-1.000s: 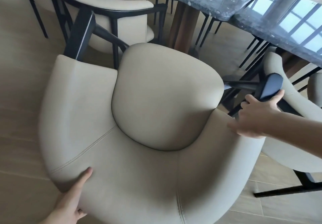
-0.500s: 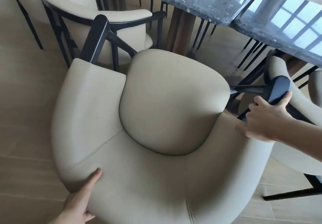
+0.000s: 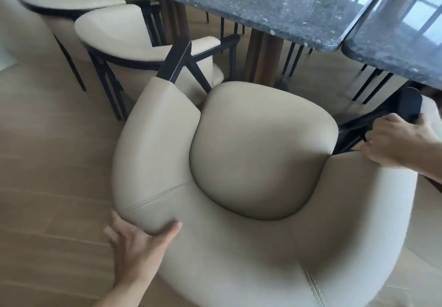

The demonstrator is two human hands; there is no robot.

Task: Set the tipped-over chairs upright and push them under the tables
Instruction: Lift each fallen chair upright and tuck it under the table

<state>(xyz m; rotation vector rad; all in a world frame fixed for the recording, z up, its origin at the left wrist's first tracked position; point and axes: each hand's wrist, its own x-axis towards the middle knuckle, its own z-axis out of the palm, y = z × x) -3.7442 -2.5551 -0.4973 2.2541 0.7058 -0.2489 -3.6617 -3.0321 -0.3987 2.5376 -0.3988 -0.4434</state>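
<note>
2 cream chairs (image 3: 124,36) with black frames are standing upright at the left of the dark speckled desk (image 3: 275,8), and its wooden pedestal (image 3: 263,60) is sitting just beyond the task chair (image 3: 251,187). That cream chair is standing upright on the wood floor (image 3: 47,163) just short of the desk, seat facing it. The left hand (image 3: 141,242) is pressing the backrest's outer curve with fingers spread, gripping nothing; the right hand (image 3: 397,144) is curling its fingers around the black armrest tip (image 3: 411,103).

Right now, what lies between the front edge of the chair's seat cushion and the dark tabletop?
In the head view, bare wood floor and the table's brown pedestal separate the seat cushion from the tabletop; nothing blocks the way.
</note>
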